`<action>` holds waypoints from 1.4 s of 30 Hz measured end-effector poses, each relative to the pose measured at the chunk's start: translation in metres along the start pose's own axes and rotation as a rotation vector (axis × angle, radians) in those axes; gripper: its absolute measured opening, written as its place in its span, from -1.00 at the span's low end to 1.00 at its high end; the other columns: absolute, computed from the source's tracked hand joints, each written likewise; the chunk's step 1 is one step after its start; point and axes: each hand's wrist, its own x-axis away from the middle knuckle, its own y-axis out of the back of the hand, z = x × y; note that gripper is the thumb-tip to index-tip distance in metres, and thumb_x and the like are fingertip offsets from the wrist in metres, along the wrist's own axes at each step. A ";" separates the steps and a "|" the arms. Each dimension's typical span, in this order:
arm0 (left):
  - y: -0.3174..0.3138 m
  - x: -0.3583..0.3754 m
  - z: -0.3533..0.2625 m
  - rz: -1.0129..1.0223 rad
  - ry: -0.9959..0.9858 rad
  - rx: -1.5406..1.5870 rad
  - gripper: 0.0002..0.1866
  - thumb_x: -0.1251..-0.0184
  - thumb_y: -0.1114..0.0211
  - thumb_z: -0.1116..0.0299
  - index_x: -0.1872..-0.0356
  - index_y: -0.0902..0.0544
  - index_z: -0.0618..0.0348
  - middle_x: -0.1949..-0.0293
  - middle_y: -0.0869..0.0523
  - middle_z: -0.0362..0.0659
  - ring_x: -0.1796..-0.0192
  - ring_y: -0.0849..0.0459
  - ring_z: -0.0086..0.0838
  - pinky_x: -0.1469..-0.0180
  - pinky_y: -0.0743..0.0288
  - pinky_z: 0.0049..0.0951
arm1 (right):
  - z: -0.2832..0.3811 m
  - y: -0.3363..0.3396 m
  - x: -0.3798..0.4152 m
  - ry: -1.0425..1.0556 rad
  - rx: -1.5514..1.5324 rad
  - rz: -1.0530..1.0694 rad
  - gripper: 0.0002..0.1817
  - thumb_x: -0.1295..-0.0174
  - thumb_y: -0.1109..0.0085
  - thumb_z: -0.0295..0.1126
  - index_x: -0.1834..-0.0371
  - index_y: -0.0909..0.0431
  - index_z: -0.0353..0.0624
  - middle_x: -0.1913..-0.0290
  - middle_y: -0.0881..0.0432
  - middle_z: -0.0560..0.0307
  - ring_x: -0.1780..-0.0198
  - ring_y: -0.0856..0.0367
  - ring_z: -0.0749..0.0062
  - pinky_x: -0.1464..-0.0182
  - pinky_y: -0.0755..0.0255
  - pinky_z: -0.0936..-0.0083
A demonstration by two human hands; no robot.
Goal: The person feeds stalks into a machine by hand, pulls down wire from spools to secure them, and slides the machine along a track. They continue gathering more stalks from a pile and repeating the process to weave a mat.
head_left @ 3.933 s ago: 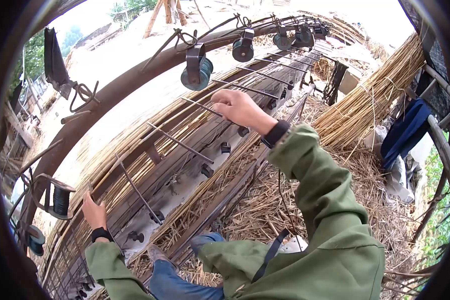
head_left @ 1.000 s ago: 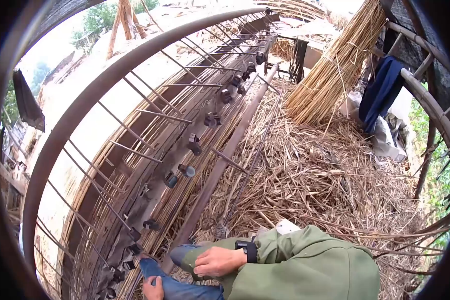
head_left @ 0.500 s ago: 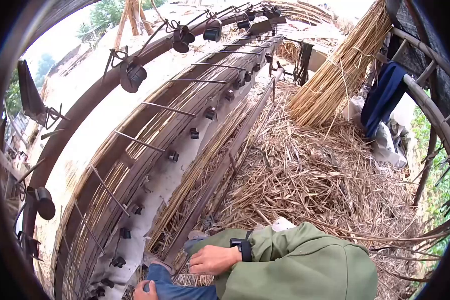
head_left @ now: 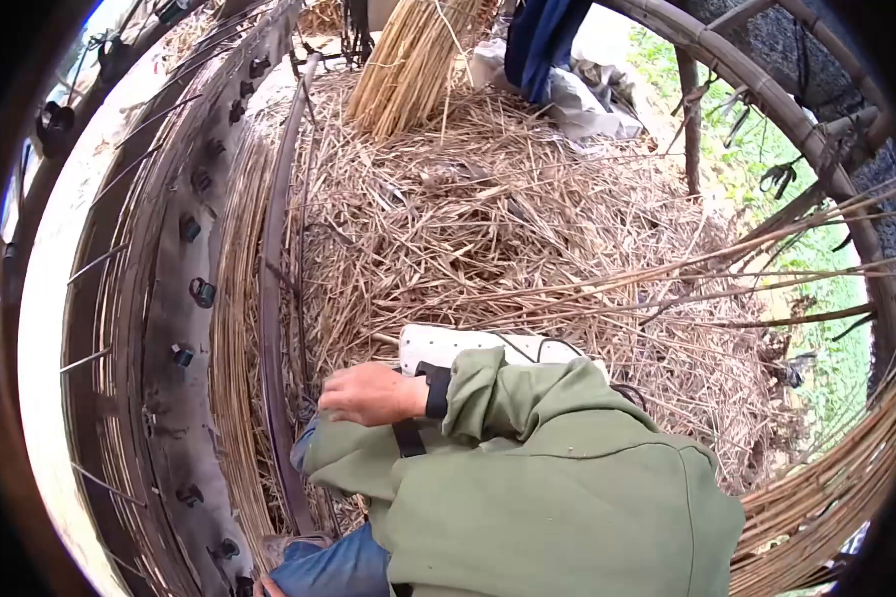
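My right hand lies across my lap, palm down over the green cloth near my knee. Its fingers are loosely bent, with nothing visible in them. A dark watch-like band circles that wrist below the green sleeve. At the bottom edge only part of my left hand shows, resting against the blue jeans; its fingers are mostly cut off. Just beyond my right forearm lies a white piece with small dark dots, partly covered by the sleeve.
Loose dry straw covers the ground. A tied reed bundle stands behind it, beside dark blue cloth. To the left run a long bar and a reed-lined frame with black clips. Long reeds lie at right.
My view has turned right and down, so the curved frame shifts left and more straw and reeds show at right. My right hand stays on my lap; less of the left hand shows.
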 end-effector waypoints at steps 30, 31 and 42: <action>0.019 -0.008 -0.024 0.153 0.182 0.108 -0.55 -0.25 -0.12 0.07 0.24 -0.64 0.36 0.32 -0.68 0.13 0.22 -0.65 -0.09 0.09 -0.43 -0.25 | -0.250 0.142 0.308 -1.227 -0.566 -2.008 -0.45 -0.13 -0.21 0.01 0.12 -0.49 -0.34 0.27 -0.62 0.01 0.31 -0.54 0.39 0.08 -0.39 0.40; 0.021 -0.007 -0.027 0.162 0.188 0.088 -0.56 -0.25 -0.13 0.07 0.24 -0.64 0.36 0.32 -0.68 0.13 0.22 -0.65 -0.08 0.10 -0.43 -0.25 | -0.261 0.140 0.293 -1.134 -0.450 -2.001 -0.63 -0.18 -0.19 -0.07 0.28 -0.46 -0.19 0.38 -0.60 0.09 0.42 -0.51 0.47 0.22 -0.42 0.42; 0.023 -0.010 -0.045 0.124 0.354 0.034 -0.67 -0.13 -0.23 0.14 0.27 -0.68 0.20 0.30 -0.69 0.08 0.21 -0.64 -0.04 0.12 -0.44 -0.17 | -0.211 0.072 0.063 -0.570 -0.328 -0.835 -0.78 -0.12 -0.32 -0.34 0.52 -0.52 -0.24 0.64 -0.41 0.39 0.54 -0.30 0.71 0.49 -0.22 0.63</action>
